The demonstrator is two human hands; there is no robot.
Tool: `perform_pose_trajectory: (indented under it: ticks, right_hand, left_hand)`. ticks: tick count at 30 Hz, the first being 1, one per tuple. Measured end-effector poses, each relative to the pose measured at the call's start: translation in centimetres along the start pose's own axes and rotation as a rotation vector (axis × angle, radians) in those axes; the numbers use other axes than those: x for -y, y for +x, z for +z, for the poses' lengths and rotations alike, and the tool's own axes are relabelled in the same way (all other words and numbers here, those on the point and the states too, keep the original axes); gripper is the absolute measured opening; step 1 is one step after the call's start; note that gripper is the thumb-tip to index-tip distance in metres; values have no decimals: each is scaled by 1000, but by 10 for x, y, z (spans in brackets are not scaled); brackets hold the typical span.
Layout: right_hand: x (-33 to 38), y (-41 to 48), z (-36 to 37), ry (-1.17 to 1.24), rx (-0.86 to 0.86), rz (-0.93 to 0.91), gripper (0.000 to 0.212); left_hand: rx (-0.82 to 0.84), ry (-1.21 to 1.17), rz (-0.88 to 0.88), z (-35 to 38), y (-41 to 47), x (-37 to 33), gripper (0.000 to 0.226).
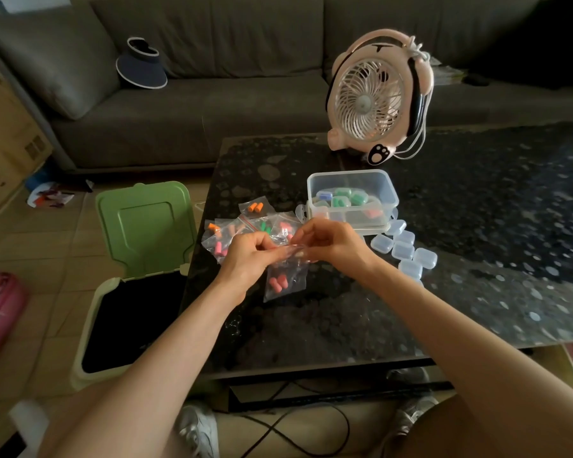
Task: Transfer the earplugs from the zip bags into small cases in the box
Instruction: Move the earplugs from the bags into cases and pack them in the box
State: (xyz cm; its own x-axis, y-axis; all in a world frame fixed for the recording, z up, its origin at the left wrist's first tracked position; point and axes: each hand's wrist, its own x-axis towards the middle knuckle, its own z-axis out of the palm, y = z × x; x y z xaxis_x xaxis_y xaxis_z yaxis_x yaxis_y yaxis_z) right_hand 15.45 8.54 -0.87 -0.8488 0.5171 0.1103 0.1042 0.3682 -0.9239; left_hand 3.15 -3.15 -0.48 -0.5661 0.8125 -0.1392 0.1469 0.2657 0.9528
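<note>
A person's left hand [248, 256] and right hand [331, 242] pinch the top edge of a clear zip bag [286, 276] of pink earplugs [275, 284] over the dark counter [477, 226]. More filled bags [242, 228] lie at 11 o'clock of the hands. The clear box [348, 174] of coloured small cases [341, 200] sits at 1 o'clock.

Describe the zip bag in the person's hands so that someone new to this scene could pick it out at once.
Find the dark glass table before the grey sofa. Nearer than the clear box, the left hand and right hand pinch the top of one zip bag. Unlike the bags piled flat behind, it is held up, pink earplugs low inside.
</note>
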Motion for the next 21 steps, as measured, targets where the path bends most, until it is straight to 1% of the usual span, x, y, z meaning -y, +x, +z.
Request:
perform_pose_trajectory:
  ticks: [2,4,6,12,17,21]
  right_hand:
    - [-1,0,0,-20,3,-3,21]
    - [-1,0,0,-44,3,3,22]
    - [0,0,1,-88,-1,6,21]
    - [0,0,2,-170,-13,-19,21]
    - [1,-2,2,-325,-35,-75,17]
    - [1,-1,1,-338,-101,-74,15]
  left_hand:
    - [-13,7,-3,2,-1,0,34]
    - [-61,68,12,3,-1,0,35]
    - [-77,78,17,3,-1,0,36]
    - [-67,34,2,0,2,4,38]
    - [-78,91,-22,1,4,4,34]
    - [-35,131,-28,2,6,4,30]
